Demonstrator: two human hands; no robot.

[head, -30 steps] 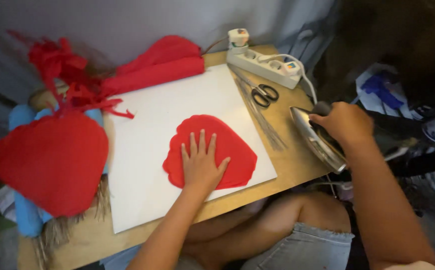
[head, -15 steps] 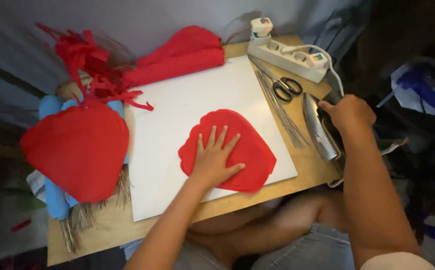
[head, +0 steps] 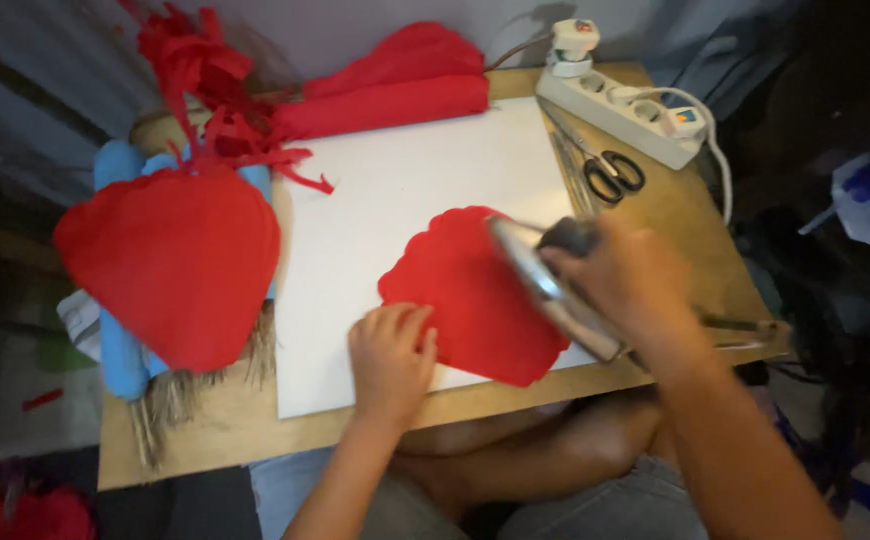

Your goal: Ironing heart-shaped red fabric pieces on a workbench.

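A red scalloped fabric piece (head: 465, 290) lies on a white sheet (head: 395, 200) on a low wooden table (head: 675, 210). My left hand (head: 390, 355) presses flat on the near left edge of the fabric, fingers together. My right hand (head: 620, 275) grips the handle of a clothes iron (head: 550, 285), which is tilted over the right side of the red piece, its metal soleplate facing left. The iron and hand are blurred by motion.
Scissors (head: 605, 170) and a white power strip (head: 625, 105) lie at the back right. A large red fabric shape (head: 170, 260) rests on blue rolls (head: 120, 340) at the left. Folded red cloth (head: 395, 85) and red scraps (head: 200, 75) sit at the back. My bare knees are under the table's front edge.
My right hand lifted the iron from the table's right edge and brought it left over the red piece. My left hand slid to the piece's near left edge.
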